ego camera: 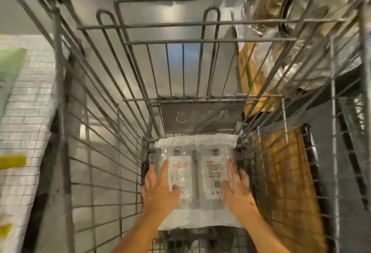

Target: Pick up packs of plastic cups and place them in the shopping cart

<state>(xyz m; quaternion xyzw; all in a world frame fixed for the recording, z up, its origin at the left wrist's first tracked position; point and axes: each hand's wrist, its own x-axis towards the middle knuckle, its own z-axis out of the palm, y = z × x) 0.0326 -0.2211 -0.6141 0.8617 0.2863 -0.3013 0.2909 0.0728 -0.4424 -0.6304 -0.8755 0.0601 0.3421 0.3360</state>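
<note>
Two bare forearms reach down into a wire cart (104,152). The left hand (160,188) and right hand (236,188) lie flat, fingers straight, on either side of a clear plastic package (195,180) at the cart's bottom. Its long axis runs away from the person, both hands equally near. Beyond it hangs a grey metal plate (200,116).
</note>
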